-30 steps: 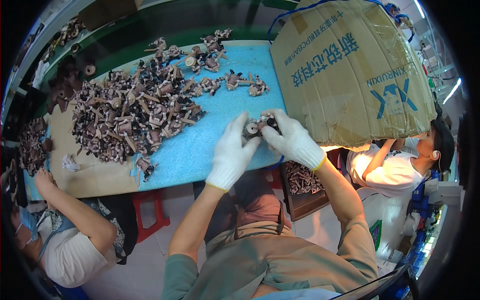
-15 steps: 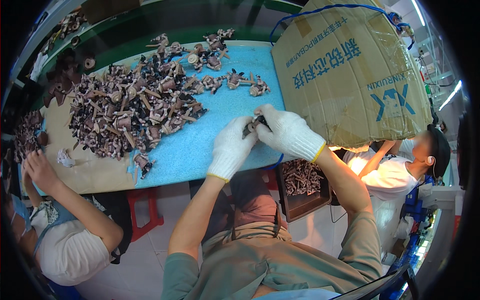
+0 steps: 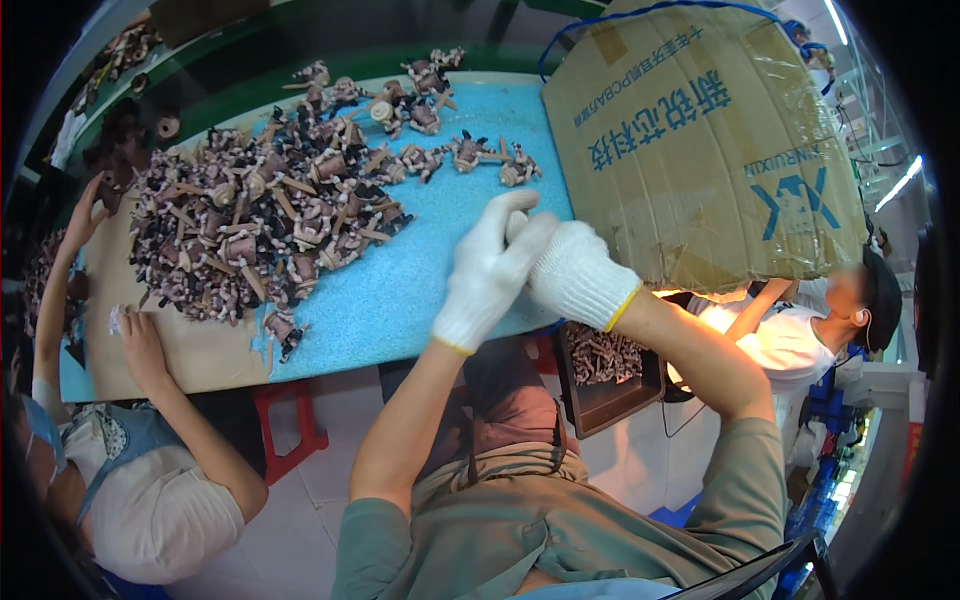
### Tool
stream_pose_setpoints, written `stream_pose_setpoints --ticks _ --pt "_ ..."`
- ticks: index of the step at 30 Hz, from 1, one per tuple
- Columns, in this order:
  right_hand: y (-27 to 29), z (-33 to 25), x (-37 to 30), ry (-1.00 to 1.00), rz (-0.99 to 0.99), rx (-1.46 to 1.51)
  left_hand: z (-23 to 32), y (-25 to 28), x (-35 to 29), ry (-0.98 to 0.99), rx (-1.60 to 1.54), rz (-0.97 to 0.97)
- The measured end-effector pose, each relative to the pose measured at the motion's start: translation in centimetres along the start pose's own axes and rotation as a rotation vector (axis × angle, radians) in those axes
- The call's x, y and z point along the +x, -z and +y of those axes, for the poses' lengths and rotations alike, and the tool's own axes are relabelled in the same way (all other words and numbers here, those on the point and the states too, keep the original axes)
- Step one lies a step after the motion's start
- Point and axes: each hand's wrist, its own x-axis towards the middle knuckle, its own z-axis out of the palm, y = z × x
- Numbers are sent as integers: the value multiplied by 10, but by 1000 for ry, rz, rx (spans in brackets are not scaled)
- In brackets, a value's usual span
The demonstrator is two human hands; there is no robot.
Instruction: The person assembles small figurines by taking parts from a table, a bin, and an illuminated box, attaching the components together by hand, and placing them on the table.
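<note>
White knit gloves with yellow cuffs cover both my hands, which meet above the near edge of the blue mat [image 3: 440, 240]. My left hand [image 3: 492, 262] is closed, its fingers pressed against the fingers of the other glove. Curled into a fist, my right hand [image 3: 582, 268] sits against it. Whatever they hold is hidden by the gloves. Beyond them on the mat lie a few small painted figurines [image 3: 517, 166] in pink, brown and black. A large heap of the same figurines [image 3: 260, 215] spreads to the left.
A big cardboard box [image 3: 690, 150] stands at the right end of the table. Below it is a brown tray [image 3: 608, 400] with small parts. At the left a co-worker's hand [image 3: 142, 345] rests by a white scrap. A red stool [image 3: 290, 425] stands under the table.
A small dark piece showed between my gloved fingertips; now the gloves cover it. My left fingers moved over the right hand, which closed. The co-worker's hands moved, one reaching farther back.
</note>
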Motion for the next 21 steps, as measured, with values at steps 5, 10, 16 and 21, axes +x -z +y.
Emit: stream_pose_setpoints --ticks 5,10,16,21 --pt "-36 5 -15 52 313 154 -27 -22 2 -234 -49 96" --pt "-14 5 2 119 101 128 -18 1 -2 -162 15 90" --pt "6 -22 -11 -187 235 527 23 48 -32 81 -251 -63" --pt "20 -41 39 175 534 504 58 89 -25 -109 319 118"
